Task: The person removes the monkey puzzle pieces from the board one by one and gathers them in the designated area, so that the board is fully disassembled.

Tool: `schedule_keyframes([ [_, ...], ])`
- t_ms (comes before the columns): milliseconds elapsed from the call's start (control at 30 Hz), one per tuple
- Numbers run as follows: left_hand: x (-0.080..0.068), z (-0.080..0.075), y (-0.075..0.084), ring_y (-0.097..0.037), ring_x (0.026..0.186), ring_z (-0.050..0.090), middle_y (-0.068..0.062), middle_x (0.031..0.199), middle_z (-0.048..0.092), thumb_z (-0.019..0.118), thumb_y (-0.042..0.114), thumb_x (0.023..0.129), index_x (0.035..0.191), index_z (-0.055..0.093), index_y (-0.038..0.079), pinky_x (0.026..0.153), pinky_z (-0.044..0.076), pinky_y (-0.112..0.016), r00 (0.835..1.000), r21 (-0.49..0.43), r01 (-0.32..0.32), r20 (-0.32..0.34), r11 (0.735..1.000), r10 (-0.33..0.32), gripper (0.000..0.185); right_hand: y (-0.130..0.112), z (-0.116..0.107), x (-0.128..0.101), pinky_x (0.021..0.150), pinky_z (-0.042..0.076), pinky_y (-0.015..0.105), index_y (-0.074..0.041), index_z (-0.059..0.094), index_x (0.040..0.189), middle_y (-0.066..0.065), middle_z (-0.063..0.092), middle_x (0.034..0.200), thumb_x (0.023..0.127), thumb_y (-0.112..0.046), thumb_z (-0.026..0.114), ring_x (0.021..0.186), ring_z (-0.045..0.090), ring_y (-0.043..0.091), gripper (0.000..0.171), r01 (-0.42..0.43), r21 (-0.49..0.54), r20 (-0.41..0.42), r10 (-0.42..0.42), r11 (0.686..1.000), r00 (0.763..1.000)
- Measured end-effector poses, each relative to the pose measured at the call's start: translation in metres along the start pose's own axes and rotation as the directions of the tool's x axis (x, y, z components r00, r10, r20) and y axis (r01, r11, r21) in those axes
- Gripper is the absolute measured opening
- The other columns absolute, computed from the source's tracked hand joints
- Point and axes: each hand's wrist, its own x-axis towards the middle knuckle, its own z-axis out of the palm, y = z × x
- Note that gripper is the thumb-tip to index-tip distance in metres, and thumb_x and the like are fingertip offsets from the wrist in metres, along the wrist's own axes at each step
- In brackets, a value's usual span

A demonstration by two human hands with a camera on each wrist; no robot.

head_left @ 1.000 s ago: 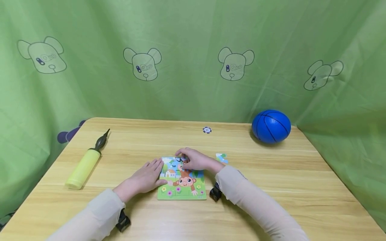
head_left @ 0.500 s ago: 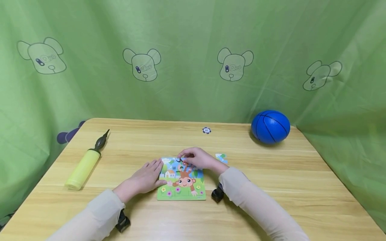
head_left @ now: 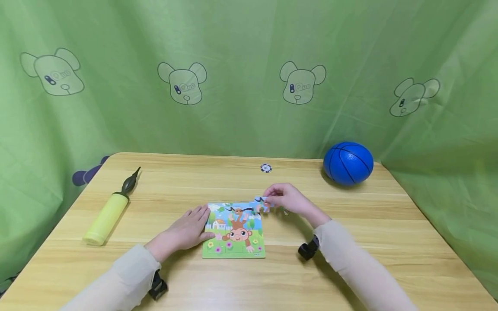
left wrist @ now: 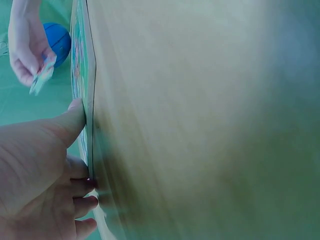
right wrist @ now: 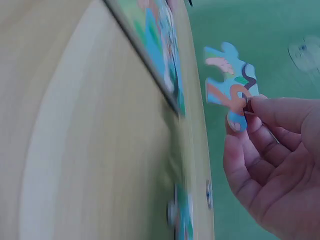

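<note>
A monkey-picture jigsaw board point(head_left: 233, 254) lies on the table in the head view. My left hand point(head_left: 188, 229) rests along its left side, fingers extended and thumb on the lower picture. In the left wrist view, the left hand point(left wrist: 45, 175) touches the board's edge. Past the board's upper right corner, my right hand point(head_left: 293, 202) pinches a jigsaw piece point(head_left: 261, 204) between thumb and fingers. The right wrist view shows that jigsaw piece point(right wrist: 242, 82) raised off the table, blue with orange and pink parts. A second loose piece point(head_left: 285, 212) lies mostly hidden under the right hand.
A yellow hand pump point(head_left: 108, 218) with a black nozzle lies at the left. The blue ball point(head_left: 348, 164) sits at the back right, and a small round chip point(head_left: 266, 168) lies near the back edge. Green curtains point(head_left: 241, 125) stand behind the table.
My right hand has moved right, from the board's upper part to beyond its corner, carrying the jigsaw piece. It now covers most of the loose piece. The left hand has stayed put.
</note>
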Motion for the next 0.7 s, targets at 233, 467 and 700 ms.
schedule_keyframes([
  [233,-0.001,0.001,0.0,-0.037,0.134,0.017,-0.023,0.147,0.018,0.045,0.043,0.094,0.14,0.026,-0.01,0.108,0.015,-0.048,1.0,0.0,0.002,-0.002,1.0,-0.002,0.073,0.024,-0.036,-0.027,0.069,0.053,0.039,0.008,0.061,0.099,0.012,0.062,0.085,0.089,-0.005,0.059,0.076,0.058,0.027,0.017,-0.046,-0.002,-0.073,0.045,0.999,0.996],
  [467,-0.001,0.002,0.0,-0.037,0.134,0.017,-0.023,0.147,0.018,0.045,0.044,0.095,0.14,0.025,-0.01,0.108,0.015,-0.048,1.0,0.007,0.004,0.004,1.0,-0.004,0.073,0.045,-0.067,-0.047,0.066,0.054,0.034,0.012,0.058,0.1,0.01,0.062,0.082,0.091,-0.007,0.057,0.071,0.055,0.018,0.022,-0.119,-0.003,-0.146,0.117,0.993,0.982],
  [700,0.0,0.002,0.0,-0.036,0.135,0.017,-0.023,0.147,0.018,0.044,0.045,0.095,0.14,0.025,-0.009,0.108,0.015,-0.048,1.0,0.014,0.001,0.003,1.0,-0.001,0.073,0.073,-0.091,-0.054,0.064,0.054,0.031,0.013,0.059,0.102,0.007,0.062,0.08,0.092,-0.007,0.056,0.07,0.057,0.015,0.022,-0.183,-0.038,-0.165,0.175,0.982,0.971],
])
